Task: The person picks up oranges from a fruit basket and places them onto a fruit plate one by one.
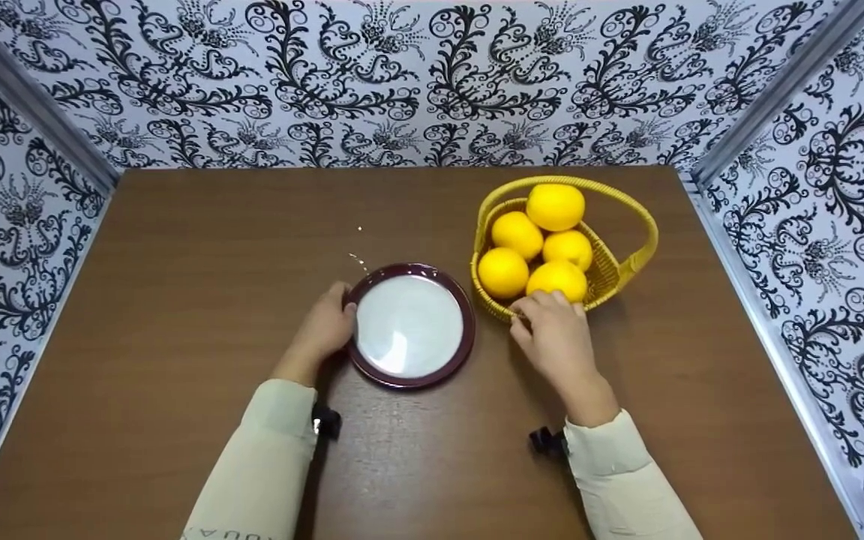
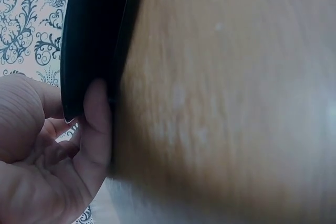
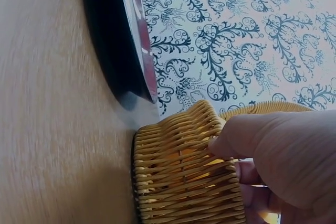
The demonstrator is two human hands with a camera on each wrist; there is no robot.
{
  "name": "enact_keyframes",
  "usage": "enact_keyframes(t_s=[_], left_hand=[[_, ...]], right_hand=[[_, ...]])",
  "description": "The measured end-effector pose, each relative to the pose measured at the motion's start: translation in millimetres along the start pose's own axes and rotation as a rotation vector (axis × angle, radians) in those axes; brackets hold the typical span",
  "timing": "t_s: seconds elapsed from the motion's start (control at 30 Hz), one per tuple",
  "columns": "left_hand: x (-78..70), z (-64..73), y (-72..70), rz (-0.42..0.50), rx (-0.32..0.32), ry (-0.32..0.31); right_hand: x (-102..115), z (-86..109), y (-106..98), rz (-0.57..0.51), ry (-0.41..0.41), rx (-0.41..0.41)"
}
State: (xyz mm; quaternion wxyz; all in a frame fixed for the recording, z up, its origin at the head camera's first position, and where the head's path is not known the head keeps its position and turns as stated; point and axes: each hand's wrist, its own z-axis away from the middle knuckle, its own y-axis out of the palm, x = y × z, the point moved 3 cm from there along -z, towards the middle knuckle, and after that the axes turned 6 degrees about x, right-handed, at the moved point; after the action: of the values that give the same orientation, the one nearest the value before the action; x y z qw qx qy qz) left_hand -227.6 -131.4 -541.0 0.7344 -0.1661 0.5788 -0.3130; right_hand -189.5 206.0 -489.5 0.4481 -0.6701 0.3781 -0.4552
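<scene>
A white plate [image 1: 409, 326] with a dark maroon rim is on the brown table. My left hand [image 1: 325, 324] grips its left edge, thumb on top; in the left wrist view a finger [image 2: 97, 109] reaches under the plate's dark underside [image 2: 97, 40]. To the right stands a yellow wicker basket [image 1: 608, 274] holding several round oranges [image 1: 503, 273]. At the basket's front rim my right hand [image 1: 554, 335] pinches the wicker wall [image 3: 184, 166], thumb outside and the other fingers inside, close to the front orange [image 1: 558, 280]. Those inner fingers are partly hidden.
The basket's tall arched handle [image 1: 646, 217] rises over its right side. Patterned panels [image 1: 402, 82] wall in the back and both sides of the table [image 1: 199, 262]. Small bright flecks [image 1: 358, 260] show behind the plate.
</scene>
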Motion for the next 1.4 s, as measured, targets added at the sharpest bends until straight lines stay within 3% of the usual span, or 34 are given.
enact_keyframes(t_s=[0.37, 0.8, 1.17, 1.4], left_hand=[[3.2, -0.9, 1.0, 0.009, -0.018, 0.005], [1.1, -2.3, 2.4, 0.02, -0.039, 0.023], [1.1, 0.2, 2.2, 0.029, -0.048, 0.017], [0.5, -0.1, 1.3, 0.044, -0.045, 0.019]], right_hand=[[1, 1.0, 1, 0.007, -0.001, -0.023], [6, 1.3, -13, 0.021, -0.002, 0.05], [4, -23.9, -50, -0.081, -0.054, 0.045], [-7, -47.0, -62, -0.066, -0.056, 0.001]])
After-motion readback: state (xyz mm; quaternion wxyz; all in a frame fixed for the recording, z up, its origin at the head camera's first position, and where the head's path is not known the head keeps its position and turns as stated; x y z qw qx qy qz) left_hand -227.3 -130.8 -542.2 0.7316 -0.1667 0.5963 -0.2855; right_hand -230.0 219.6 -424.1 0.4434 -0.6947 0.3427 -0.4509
